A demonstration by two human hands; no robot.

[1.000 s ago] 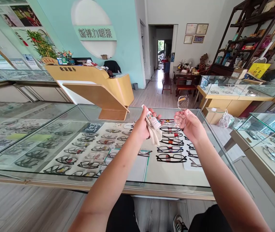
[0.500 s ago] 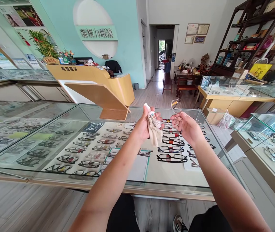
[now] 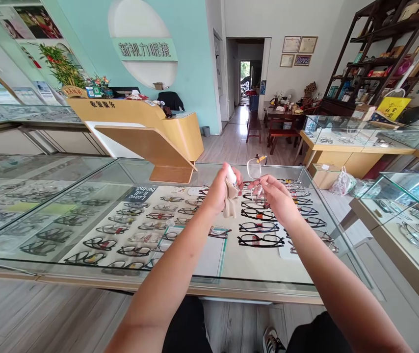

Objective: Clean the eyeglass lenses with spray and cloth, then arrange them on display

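Note:
My left hand (image 3: 220,192) is closed around a small white spray bottle (image 3: 231,173) and a beige cleaning cloth (image 3: 230,203) that hangs below the fingers. My right hand (image 3: 273,194) pinches a pair of thin-framed glasses (image 3: 254,169), held upright with one lens above the fingers. The bottle's tip sits close to that lens. Both hands hover over the glass display counter (image 3: 128,171), above rows of displayed frames (image 3: 259,227).
A wooden reception desk (image 3: 150,130) stands beyond the counter. More glass showcases lie to the left (image 3: 7,176) and right (image 3: 408,206). A dark shelf unit (image 3: 371,63) and a table (image 3: 286,115) fill the back right. A doorway (image 3: 248,73) opens at the far end.
My right hand moved the glasses left toward my left hand. The left hand tilted the bottle so its tip now points at the lens.

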